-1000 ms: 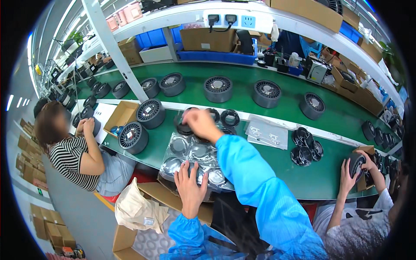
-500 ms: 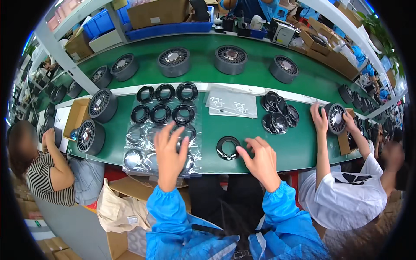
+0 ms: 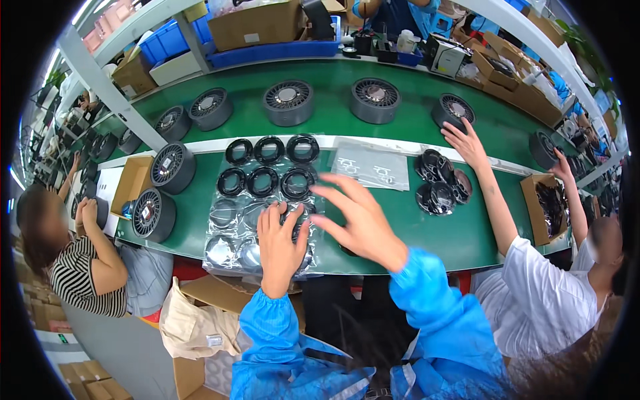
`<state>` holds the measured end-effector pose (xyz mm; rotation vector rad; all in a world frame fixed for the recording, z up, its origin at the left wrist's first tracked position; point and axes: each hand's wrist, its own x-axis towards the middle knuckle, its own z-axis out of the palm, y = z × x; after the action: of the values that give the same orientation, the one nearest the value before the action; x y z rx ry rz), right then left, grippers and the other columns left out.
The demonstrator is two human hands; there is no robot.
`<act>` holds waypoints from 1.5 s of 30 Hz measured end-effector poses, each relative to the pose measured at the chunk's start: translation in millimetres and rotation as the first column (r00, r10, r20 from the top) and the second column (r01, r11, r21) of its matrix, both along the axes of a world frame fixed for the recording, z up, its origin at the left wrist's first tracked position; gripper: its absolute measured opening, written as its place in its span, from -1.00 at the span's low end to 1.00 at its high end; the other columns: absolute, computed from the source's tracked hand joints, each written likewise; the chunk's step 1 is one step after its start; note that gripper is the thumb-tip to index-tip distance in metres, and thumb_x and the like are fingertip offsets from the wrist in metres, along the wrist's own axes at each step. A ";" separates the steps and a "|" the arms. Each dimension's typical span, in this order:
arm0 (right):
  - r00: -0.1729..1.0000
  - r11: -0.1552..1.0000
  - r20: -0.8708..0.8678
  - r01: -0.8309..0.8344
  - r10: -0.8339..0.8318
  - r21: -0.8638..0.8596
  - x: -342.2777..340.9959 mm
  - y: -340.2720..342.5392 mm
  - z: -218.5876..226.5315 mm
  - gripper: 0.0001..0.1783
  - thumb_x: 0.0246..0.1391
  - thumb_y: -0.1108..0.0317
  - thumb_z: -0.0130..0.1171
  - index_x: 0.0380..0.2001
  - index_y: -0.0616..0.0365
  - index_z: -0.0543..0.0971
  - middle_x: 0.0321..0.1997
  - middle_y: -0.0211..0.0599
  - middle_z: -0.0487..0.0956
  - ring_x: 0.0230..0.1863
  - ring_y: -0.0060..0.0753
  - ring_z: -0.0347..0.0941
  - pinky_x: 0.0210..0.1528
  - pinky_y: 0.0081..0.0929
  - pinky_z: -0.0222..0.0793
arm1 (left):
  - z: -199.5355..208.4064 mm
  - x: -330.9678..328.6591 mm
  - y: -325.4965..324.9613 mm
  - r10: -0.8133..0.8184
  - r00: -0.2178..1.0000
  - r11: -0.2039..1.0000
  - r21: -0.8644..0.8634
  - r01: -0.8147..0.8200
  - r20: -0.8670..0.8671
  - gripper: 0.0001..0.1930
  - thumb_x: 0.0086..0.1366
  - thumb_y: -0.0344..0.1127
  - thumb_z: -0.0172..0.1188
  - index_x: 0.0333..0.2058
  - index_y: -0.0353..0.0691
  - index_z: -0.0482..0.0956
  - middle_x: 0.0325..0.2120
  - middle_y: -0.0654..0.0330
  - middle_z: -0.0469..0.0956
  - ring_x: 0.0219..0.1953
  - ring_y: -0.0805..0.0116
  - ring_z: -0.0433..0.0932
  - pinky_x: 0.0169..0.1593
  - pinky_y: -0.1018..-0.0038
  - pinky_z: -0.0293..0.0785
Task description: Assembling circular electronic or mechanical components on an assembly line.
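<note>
Left hand (image 3: 280,243) lying flat with fingers released on the clear plastic tray (image 3: 230,230) near the green bench's (image 3: 400,230) front edge, right hand (image 3: 360,220) hovering just beside it, fingers spread and grasping nothing, black rings (image 3: 268,181) sitting in the tray's rear rows.

Glossy clear plastic sheet (image 3: 230,227) holds matt black rings (image 3: 261,181).

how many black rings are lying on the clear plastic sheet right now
6 in plain view on the clear plastic sheet: three black rings along its far edge, three in the next row. More may be hidden under the left hand and right hand.
</note>
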<state>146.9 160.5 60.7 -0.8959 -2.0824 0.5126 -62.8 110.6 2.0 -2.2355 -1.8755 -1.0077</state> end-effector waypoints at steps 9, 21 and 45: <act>0.786 0.835 0.605 -0.416 0.131 0.361 -53.9 123.5 -59.4 -0.53 0.34 0.00 0.29 0.04 0.20 0.69 -0.03 -0.08 0.71 -0.01 0.12 0.69 0.10 0.02 0.56 | -15.2 1.9 -0.4 -0.027 0.999 0.997 0.065 0.029 -0.037 -0.67 0.37 -0.28 0.44 0.08 -0.17 0.74 0.01 -0.05 0.55 0.16 -0.17 0.51 0.24 -0.03 0.43; 0.895 0.668 -0.141 0.203 -0.423 -0.716 128.7 1.1 -24.3 -0.59 0.62 0.23 0.02 -0.26 0.31 0.65 -0.46 -0.26 0.72 -0.54 -0.34 0.61 -0.46 -0.26 0.51 | -8.8 2.6 9.5 -0.020 0.995 0.998 -0.058 0.026 0.099 -0.64 0.40 -0.27 0.43 0.13 -0.16 0.73 0.12 -0.05 0.57 0.21 -0.16 0.53 0.30 0.02 0.43; 0.764 0.825 0.360 0.381 -0.536 0.418 124.1 71.9 -37.5 -0.31 0.34 -0.05 0.36 0.38 0.13 0.59 0.44 0.02 0.50 0.51 0.20 0.34 0.60 0.27 0.13 | 36.7 143.2 -13.0 -0.489 0.871 0.850 -0.193 0.489 0.051 -0.32 0.13 -0.16 0.67 0.24 -0.16 0.70 0.29 0.00 0.58 0.37 -0.12 0.52 0.49 -0.04 0.34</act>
<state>271.0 232.3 23.2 -1.3799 -2.1467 -0.3460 80.4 97.6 38.8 -2.9277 -1.4843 -0.8911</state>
